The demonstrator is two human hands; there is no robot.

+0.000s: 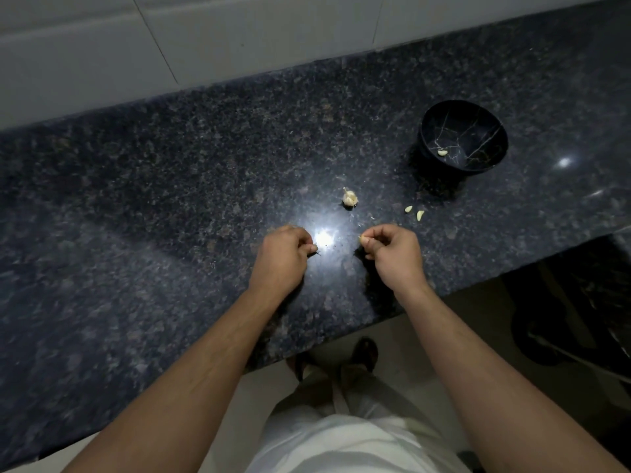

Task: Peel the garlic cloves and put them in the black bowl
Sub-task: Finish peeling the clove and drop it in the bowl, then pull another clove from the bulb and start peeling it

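My right hand [392, 254] is pinching a garlic clove [364, 239]; left hand [285, 256] is pinching dark skin. Beyond my fingers: garlic head [349, 198], 2 cloves [414, 212], black bowl [431, 131] holding 1 clove [442, 152].

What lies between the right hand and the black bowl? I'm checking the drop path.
Two loose cloves on the counter lie between the right hand and black bowl, in the head view.

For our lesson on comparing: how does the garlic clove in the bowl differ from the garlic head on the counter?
The clove lies inside the black bowl; the garlic head sits out on the counter. The clove is a small single curved piece; the head is larger and lumpy, with a stem tip. Both are pale and untouched by either hand.
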